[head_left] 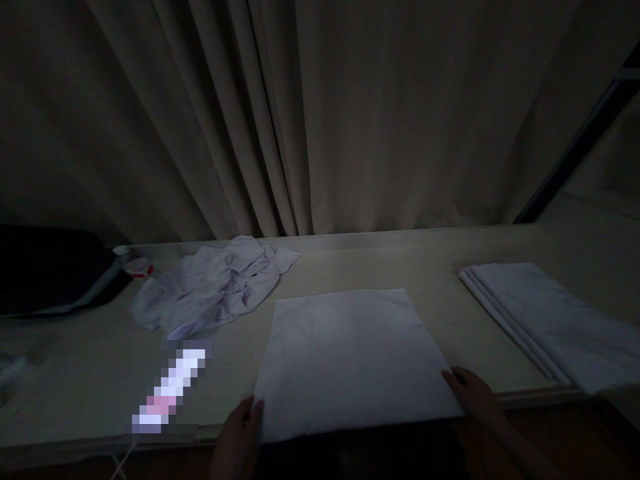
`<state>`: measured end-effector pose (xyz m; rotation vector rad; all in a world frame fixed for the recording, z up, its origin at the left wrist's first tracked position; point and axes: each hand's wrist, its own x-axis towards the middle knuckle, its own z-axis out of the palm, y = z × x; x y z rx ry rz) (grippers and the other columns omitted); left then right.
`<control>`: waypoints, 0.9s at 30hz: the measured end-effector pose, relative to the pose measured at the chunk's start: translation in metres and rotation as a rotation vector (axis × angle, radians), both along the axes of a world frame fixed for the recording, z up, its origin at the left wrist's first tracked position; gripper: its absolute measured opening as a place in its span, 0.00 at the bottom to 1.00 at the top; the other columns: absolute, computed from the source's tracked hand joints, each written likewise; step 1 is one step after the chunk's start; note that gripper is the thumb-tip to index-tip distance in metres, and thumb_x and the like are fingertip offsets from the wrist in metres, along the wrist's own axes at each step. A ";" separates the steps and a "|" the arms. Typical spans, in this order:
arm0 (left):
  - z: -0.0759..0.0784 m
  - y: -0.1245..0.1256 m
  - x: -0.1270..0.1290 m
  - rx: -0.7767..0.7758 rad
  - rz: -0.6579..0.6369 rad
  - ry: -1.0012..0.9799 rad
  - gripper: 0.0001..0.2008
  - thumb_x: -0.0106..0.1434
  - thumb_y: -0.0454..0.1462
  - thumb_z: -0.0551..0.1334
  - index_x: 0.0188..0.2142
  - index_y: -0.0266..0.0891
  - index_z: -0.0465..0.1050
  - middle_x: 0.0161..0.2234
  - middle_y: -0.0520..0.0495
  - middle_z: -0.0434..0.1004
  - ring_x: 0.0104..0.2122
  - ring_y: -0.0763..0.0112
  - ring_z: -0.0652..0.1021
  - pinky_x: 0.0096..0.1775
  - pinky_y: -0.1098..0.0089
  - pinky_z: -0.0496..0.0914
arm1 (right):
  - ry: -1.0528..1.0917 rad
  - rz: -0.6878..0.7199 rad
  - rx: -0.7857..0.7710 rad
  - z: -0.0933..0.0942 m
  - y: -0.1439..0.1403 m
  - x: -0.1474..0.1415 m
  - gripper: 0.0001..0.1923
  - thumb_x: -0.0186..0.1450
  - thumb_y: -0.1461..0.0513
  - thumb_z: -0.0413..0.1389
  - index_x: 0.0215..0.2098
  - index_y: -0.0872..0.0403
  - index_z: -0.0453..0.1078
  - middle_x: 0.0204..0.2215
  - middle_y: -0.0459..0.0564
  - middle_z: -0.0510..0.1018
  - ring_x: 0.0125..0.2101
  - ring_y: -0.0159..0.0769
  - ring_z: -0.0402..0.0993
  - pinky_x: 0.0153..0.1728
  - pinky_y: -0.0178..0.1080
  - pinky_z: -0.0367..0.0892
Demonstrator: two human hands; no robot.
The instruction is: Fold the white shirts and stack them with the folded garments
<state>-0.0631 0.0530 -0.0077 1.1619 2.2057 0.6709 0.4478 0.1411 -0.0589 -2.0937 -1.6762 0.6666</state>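
Note:
A flat rectangle of white cloth (355, 360) lies in front of me, its near edge reaching past the table's front edge. My left hand (239, 427) pinches its near left side between thumb and fingers. On the opposite side, my right hand (473, 393) grips the cloth's right border close to the near corner. Whether the cloth is a single layer or folded, I cannot tell. The scene is dim.
Crumpled white cloth (215, 283) lies at the back left. Folded white cloths (545, 313) are stacked on the right. A blurred, lit screen (170, 390) with a cable sits front left. Dark fabric (50, 270) and a small red-and-white container (139, 268) are far left; a curtain (400, 120) hangs behind.

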 end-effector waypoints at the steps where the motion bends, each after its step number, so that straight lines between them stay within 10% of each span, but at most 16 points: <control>1: 0.001 0.000 0.000 0.006 0.019 0.001 0.26 0.57 0.52 0.50 0.44 0.36 0.72 0.42 0.42 0.81 0.42 0.56 0.79 0.45 0.60 0.72 | 0.011 -0.020 -0.001 0.001 0.000 0.000 0.27 0.59 0.45 0.45 0.36 0.55 0.75 0.38 0.57 0.80 0.39 0.47 0.76 0.42 0.45 0.68; 21: 0.027 -0.017 -0.014 -0.024 0.094 -0.286 0.26 0.44 0.54 0.55 0.32 0.38 0.76 0.37 0.45 0.83 0.43 0.53 0.78 0.47 0.62 0.71 | 0.370 -0.060 -0.242 0.015 -0.025 0.021 0.32 0.50 0.41 0.47 0.35 0.56 0.76 0.40 0.56 0.81 0.42 0.49 0.76 0.47 0.46 0.68; 27: 0.011 -0.028 -0.017 0.033 0.139 -0.271 0.26 0.46 0.57 0.55 0.31 0.38 0.74 0.33 0.43 0.82 0.39 0.54 0.79 0.43 0.61 0.73 | 0.195 -0.041 -0.161 0.003 -0.040 0.028 0.29 0.53 0.42 0.46 0.35 0.54 0.74 0.38 0.58 0.81 0.42 0.51 0.75 0.48 0.48 0.66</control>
